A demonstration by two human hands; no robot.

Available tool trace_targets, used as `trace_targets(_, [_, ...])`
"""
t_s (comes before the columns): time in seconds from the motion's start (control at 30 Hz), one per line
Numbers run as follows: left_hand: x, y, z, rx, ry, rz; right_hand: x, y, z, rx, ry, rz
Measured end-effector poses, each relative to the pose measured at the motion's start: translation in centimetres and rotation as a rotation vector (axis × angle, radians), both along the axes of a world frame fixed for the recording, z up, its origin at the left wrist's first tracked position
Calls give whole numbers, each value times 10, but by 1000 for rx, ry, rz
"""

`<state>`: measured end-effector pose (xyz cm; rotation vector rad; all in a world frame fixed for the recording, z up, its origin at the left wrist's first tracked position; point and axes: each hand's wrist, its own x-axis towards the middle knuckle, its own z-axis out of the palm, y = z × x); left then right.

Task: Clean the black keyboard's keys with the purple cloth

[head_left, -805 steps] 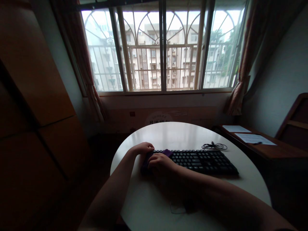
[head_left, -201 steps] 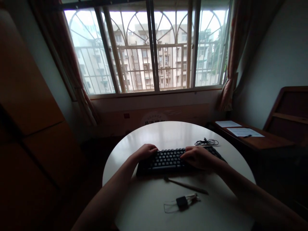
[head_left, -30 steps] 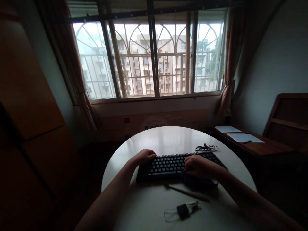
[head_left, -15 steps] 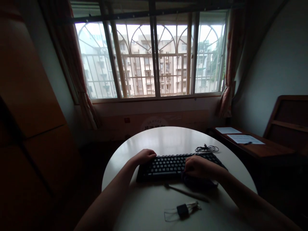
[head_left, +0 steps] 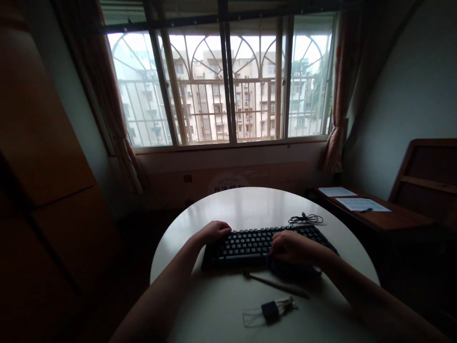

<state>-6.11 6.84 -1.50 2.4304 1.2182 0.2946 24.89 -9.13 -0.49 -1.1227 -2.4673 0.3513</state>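
Note:
A black keyboard (head_left: 246, 245) lies on the round white table (head_left: 200, 309), its keys facing up. My left hand (head_left: 213, 232) grips the keyboard's far left corner, with its fingers curled over the edge. Closed over the keyboard's right half, my right hand (head_left: 291, 246) holds a dark cloth (head_left: 294, 267) that hangs toward the front edge. Nearer me lies a thin brush (head_left: 274, 284) with a long handle. In front of it is a small black puller with wire loops (head_left: 270, 312).
A coiled black cable (head_left: 306, 218) rests behind the keyboard. At the right stands a low brown wooden table (head_left: 410, 220) with paper sheets (head_left: 362, 204) and a pen (head_left: 366, 210). Beyond are a barred window (head_left: 221, 90) and a tall wooden cabinet (head_left: 64, 219) on the left.
My right hand and the cloth have shifted slightly left over the keyboard. My left hand keeps its place at the corner. The whole view has moved a little.

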Motion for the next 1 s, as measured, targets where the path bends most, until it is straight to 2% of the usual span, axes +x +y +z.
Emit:
trace_targets(0.13, [-1, 1, -1, -1, -3, 2, 5, 0, 2, -20, -4, -7])
trace_targets(0.4, [0, -2, 3, -8, 4, -9, -7, 2, -8, 43, 15, 18])
trace_targets(0.73, [0, 0, 1, 0, -2, -1, 7, 4, -2, -15, -22, -6])
trace_targets(1.0, [0, -2, 2, 5, -7, -8, -3, 4, -8, 27, 12, 22])
